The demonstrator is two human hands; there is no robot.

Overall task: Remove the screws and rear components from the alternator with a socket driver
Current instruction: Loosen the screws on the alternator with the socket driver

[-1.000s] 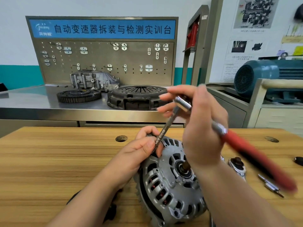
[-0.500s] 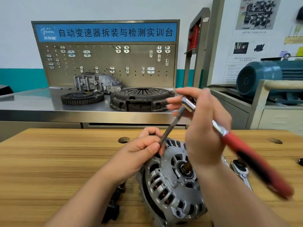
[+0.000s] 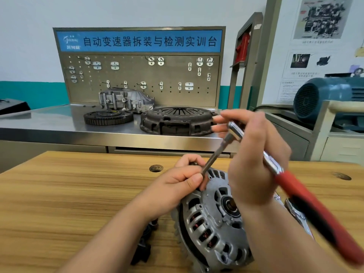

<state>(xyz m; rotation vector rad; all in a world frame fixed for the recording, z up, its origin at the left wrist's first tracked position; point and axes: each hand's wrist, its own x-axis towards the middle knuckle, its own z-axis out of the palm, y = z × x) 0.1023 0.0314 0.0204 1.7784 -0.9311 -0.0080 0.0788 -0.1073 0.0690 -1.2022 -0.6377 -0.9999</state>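
Note:
A silver alternator [image 3: 212, 223] stands on its edge on the wooden bench, its vented end facing me. My left hand [image 3: 183, 182] pinches the lower end of the socket driver's thin extension bar [image 3: 215, 154] against the alternator's top edge; the socket tip is hidden under my fingers. My right hand [image 3: 254, 154] is wrapped round the chrome head and shank of the driver, whose red handle [image 3: 315, 209] slants down to the right.
A black part [image 3: 143, 247] lies on the bench beneath my left forearm. A second ratchet [image 3: 297, 211] lies behind my right arm. The wooden bench [image 3: 59, 203] has round holes. Behind it a steel table carries a clutch cover [image 3: 177, 120], a flywheel and a housing.
The view has shifted slightly and both hands sit a little further right in it. My hands keep the same hold on the driver and extension, with no clear turn of the handle.

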